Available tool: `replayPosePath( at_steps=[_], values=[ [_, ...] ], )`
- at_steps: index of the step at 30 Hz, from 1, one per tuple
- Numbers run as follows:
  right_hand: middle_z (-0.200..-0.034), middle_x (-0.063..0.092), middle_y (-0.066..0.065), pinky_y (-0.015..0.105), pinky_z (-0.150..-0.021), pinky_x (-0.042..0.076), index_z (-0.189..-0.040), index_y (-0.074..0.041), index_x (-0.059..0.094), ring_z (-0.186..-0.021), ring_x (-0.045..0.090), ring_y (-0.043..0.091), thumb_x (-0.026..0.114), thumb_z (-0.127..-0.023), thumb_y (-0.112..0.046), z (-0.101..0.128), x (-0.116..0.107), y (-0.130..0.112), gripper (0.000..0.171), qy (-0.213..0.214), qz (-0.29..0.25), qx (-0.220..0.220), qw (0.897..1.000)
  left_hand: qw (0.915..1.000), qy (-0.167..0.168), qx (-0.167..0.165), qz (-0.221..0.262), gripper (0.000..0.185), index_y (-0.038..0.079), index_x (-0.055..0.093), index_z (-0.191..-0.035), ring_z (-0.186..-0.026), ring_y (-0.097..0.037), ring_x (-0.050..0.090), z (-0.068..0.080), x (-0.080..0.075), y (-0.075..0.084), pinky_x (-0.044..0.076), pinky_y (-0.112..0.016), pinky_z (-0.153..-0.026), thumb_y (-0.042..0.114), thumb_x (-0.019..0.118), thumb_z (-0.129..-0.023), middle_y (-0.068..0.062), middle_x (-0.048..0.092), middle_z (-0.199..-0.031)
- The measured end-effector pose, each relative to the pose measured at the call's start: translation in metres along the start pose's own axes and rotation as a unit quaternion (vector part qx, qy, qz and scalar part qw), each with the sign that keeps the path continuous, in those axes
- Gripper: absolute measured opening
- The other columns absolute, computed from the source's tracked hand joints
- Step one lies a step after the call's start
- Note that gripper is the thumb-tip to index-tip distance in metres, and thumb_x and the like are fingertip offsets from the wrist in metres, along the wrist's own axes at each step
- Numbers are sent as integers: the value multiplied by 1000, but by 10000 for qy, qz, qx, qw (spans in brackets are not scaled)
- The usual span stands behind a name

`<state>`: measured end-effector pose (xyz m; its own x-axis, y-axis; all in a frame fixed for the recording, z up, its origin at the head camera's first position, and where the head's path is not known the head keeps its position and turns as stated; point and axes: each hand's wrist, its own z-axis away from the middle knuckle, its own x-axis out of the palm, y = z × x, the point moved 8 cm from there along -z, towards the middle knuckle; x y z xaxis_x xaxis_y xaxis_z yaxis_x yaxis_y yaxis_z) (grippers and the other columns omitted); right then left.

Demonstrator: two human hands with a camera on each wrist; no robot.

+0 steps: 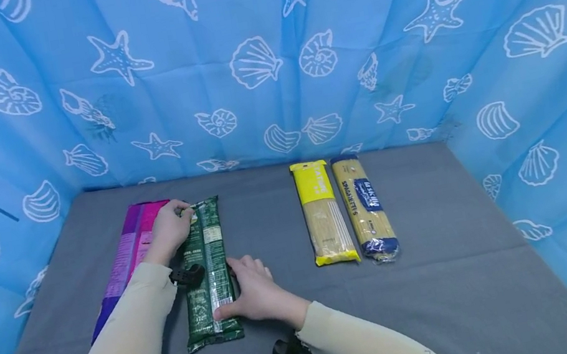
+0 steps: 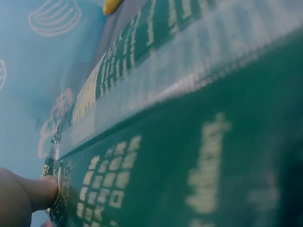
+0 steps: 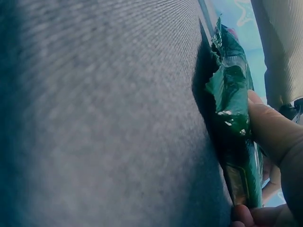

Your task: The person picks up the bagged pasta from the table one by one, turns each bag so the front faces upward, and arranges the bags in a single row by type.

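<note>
Handling the green packet (image 1: 216,271) appears to be the step in hand: it lies lengthwise left of centre in the frame, with 2 hands on it, set apart from each other. Nearer, the right hand (image 1: 259,292) grips its right edge toward the lower end, thumb on top and fingers at the side. Farther up, the left hand (image 1: 170,230) pinches the upper end. Whether the packet is slightly raised off the grey table (image 1: 452,293), I cannot tell. Any next move seems to call for both grips working evenly, so the long wrapper does not bend or twist. Its printed film hides the contents.

At the left, partly behind the left arm, slants a purple-and-pink packet (image 1: 126,255), its contents also hidden. Right of centre, 2 more lie side by side: a yellow packet (image 1: 325,217) and a blue-ended packet (image 1: 360,208), pale spaghetti strands showing through each one's clear film.
</note>
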<state>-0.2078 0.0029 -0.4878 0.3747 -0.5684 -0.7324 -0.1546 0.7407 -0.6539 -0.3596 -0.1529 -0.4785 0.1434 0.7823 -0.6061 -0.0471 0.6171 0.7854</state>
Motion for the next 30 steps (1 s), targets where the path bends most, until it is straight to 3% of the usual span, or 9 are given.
replayPosePath(
  at_steps=[5,10,16,20,25,30],
  values=[
    [-119,46,0,33,-86,37,-152,-12,29,-101,39,14,78,-70,-61,2,-1,0,106,-31,-212,-99,9997,9996,255,120,29,27,7,53,-119,-50,-20,38,5,-7,4,39,-36,-46,26,38,-106,-15,58,-92],
    [-119,48,-4,36,-92,37,-153,-13,24,-104,40,14,79,-68,-62,5,-3,5,112,-15,-437,-36,9990,9973,366,309,555,28,5,50,-118,-59,-21,43,11,-10,16,40,-37,-51,26,36,-106,-16,53,-99],
    [-119,47,-3,40,-92,39,-155,-18,16,-106,42,17,76,-77,-55,9,-2,13,105,-199,-1306,31,9912,9935,517,236,988,27,8,51,-117,-54,-17,31,20,-15,31,36,-34,-48,29,41,-105,-12,45,-93],
    [-110,51,-3,38,-88,43,-155,-18,13,-100,49,15,73,-85,-45,9,-5,16,96,-198,-2076,-85,9780,9909,708,203,1130,26,8,52,-117,-55,-16,29,27,-20,43,33,-32,-48,30,44,-104,-7,33,-91],
    [-106,57,-2,31,-78,46,-154,-22,15,-91,53,13,71,-89,-33,10,-11,17,86,-2,-2745,-349,9610,9853,725,-158,1536,29,13,50,-122,-45,-13,19,34,-23,45,26,-30,-38,35,43,-103,-5,29,-92],
    [-117,54,5,35,-76,54,-152,-29,17,-93,62,19,69,-91,-15,14,-16,16,82,-65,-3782,-419,9248,9808,657,-275,1814,34,16,48,-126,-41,-11,17,38,-24,43,23,-30,-35,40,43,-102,-5,30,-93]
  ],
)
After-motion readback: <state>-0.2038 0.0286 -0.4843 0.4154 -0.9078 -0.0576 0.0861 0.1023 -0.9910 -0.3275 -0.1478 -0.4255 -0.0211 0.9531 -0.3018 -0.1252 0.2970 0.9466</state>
